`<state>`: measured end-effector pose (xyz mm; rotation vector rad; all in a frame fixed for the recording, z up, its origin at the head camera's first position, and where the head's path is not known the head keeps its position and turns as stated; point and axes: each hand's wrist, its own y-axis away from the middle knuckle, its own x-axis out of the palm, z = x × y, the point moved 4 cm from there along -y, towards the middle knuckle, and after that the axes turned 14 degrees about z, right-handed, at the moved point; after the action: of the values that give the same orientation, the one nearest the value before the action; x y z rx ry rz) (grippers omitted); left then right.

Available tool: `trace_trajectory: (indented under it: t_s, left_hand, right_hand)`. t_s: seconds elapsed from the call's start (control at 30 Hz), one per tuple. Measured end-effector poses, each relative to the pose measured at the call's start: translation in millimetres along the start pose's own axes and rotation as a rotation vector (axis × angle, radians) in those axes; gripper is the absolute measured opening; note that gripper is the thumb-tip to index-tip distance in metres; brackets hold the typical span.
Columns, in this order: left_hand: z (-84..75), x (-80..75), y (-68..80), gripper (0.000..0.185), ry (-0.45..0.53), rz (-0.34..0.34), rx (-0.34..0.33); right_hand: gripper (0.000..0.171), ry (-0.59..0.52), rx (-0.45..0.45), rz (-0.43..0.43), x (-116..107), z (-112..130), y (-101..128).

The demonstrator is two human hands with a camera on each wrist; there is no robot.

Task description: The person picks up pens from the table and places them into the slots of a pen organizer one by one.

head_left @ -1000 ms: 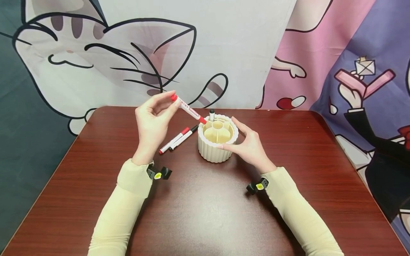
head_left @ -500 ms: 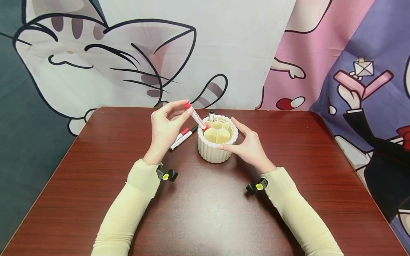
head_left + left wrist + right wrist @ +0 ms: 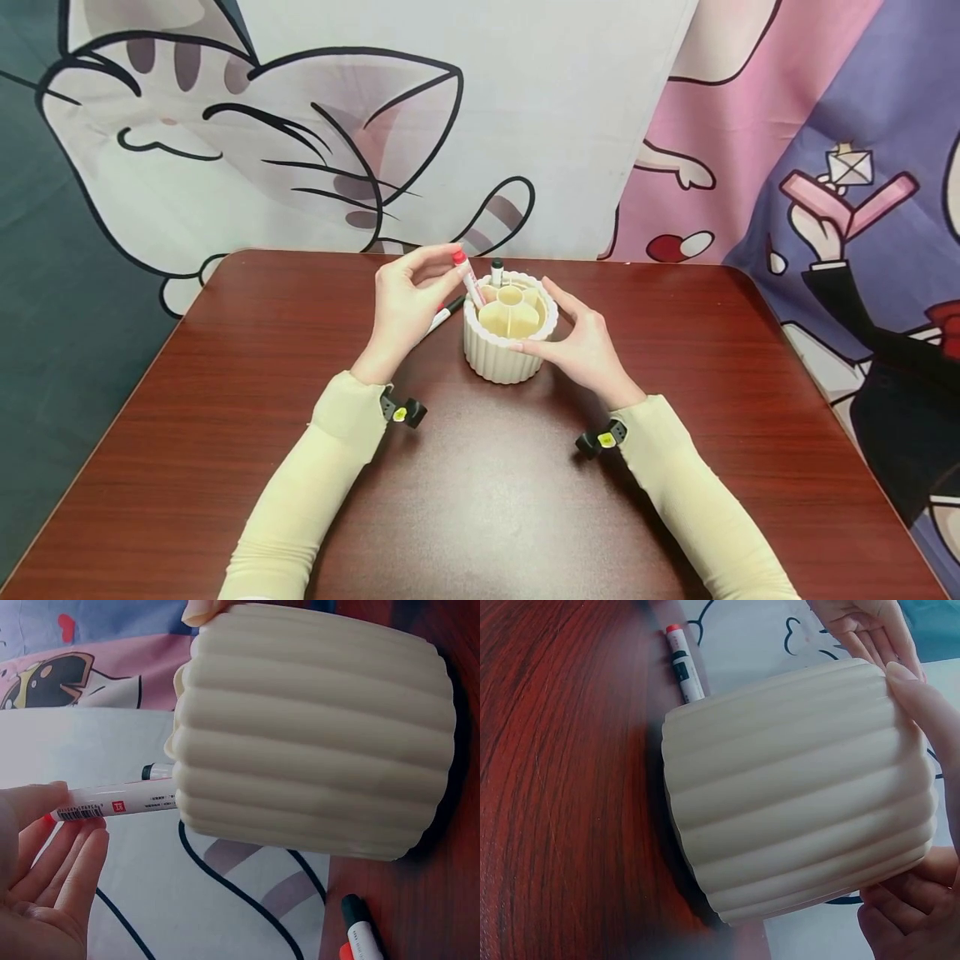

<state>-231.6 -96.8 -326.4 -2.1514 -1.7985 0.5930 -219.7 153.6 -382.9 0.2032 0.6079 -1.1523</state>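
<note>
Presently can see a white pen with a red cap, pinched near the upper end between thumb and fingers of the left hand; leaning, with lower end inside the left side of a cream pot, below the scalloped rim; whether touching the bottom, cannot tell, being hidden by the wall. Can see the right hand gripping the same pot from the other side, with thumb on the near rim and fingers around the far side; upright on the table, with ribbed wall. Can notice inside a pale yellow divider, with round middle and rounded compartments about it; toward the back, also a short upper part of a black-topped pen, standing upright. Just left of the pot, can find a black-capped pen lying on the wood, partly covered by the left hand; close beside, only a little red of another pen. Farther out, can see pale yellow sleeves, with a small black camera at each wrist; behind everything, a printed cloth with a smiling cat.
</note>
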Motion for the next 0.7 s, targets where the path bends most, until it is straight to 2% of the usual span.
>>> trace_trajectory:
  t_s: [0.13,0.47,0.7]
  left_hand:
    - [4.3,5.0,1.5,0.028,0.008,0.034,-0.004]
    - [15.9,12.6,5.1,0.025,-0.057,0.099,-0.005]
    - [19.8,12.8,6.9,0.027,-0.178,0.108,-0.020]
  right_hand:
    - [0.100,-0.002,-0.004,-0.002,1,-1,0]
    - [0.100,0.005,-0.001,0.004,1,-2,0]
    - [0.103,0.015,0.013,0.003,2,-3,0]
